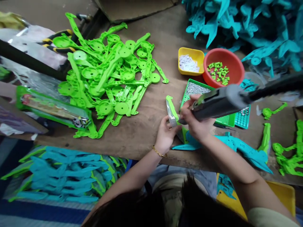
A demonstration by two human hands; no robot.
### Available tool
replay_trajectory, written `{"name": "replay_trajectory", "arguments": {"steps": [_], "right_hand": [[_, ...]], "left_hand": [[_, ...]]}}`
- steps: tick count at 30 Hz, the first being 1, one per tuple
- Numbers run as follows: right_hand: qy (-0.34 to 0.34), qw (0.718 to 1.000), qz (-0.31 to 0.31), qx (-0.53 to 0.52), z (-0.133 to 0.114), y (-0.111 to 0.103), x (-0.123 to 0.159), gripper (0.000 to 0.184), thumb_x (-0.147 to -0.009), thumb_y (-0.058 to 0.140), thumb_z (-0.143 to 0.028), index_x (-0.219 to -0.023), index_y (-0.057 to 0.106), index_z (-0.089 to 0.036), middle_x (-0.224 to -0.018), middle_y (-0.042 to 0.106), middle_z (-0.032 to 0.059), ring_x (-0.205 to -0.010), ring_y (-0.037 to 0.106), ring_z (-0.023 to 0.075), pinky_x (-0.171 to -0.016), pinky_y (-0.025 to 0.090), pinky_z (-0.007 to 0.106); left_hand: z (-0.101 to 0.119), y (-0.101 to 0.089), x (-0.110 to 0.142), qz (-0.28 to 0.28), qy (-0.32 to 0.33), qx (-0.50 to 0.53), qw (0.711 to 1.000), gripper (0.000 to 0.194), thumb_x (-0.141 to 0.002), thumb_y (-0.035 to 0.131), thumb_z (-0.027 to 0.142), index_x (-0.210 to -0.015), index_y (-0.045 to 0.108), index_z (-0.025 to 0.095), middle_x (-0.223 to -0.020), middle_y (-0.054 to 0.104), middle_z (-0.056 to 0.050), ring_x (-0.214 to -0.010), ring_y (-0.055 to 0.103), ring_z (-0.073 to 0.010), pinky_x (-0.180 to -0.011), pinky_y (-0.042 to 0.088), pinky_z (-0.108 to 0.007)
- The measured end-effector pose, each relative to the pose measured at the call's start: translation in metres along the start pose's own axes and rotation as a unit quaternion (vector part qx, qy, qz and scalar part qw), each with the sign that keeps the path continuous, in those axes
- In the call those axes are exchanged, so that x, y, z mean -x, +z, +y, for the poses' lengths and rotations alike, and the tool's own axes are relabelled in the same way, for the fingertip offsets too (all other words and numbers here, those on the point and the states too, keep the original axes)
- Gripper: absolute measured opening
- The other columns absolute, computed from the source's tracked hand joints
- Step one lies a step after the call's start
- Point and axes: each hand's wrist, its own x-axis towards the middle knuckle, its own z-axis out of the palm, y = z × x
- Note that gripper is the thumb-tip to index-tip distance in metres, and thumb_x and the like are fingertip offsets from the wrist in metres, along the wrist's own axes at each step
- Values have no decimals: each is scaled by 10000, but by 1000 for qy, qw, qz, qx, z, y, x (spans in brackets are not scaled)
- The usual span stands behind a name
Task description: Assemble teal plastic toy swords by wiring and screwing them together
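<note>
Left of the red bowl, the green plastic piece is clasped by the left hand, long axis slanted away leftward; the power screwdriver, gripped by the right hand, is angled in from the bowl's side.

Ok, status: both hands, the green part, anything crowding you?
Left hand holding green part. Right hand gripping power driver, tip close by the part. Green tray of small metal pieces crowds right hand.
</note>
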Motion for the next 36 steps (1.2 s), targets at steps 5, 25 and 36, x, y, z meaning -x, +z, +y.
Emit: {"name": "replay_trajectory", "arguments": {"steps": [5, 25, 36], "right_hand": [[-78, 977, 189, 55, 9, -31, -47, 285, -803, 657, -430, -1009, 575, -251, -795, 588, -37, -484, 530, 65, -472, 485, 243], [-76, 974, 210, 32, 17, -44, -48, 264, -771, 697, -386, -954, 579, -238, -778, 612, -45, -486, 550, 71, -503, 509, 256], [5, 995, -6, -95, -26, -44, 31, 327, -797, 712, -268, -1081, 560, -328, -878, 619, -56, -554, 569, 61, -487, 505, 214]], "left_hand": [[10, 0, 13, 13, -31, 13, 999, 492, -585, 848, 312, -962, 580, 143, -914, 701, -30, -808, 653, -118, -769, 527, -225], [-2, 2, 16, -31, -57, -36, 997, 647, -573, 865, 258, -1061, 447, 183, -879, 717, -19, -742, 681, -124, -693, 550, -226], [-5, 3, 17, -55, -49, -24, 997, 639, -596, 856, 290, -1057, 423, 201, -829, 691, 3, -709, 668, -137, -673, 532, -251]]}}
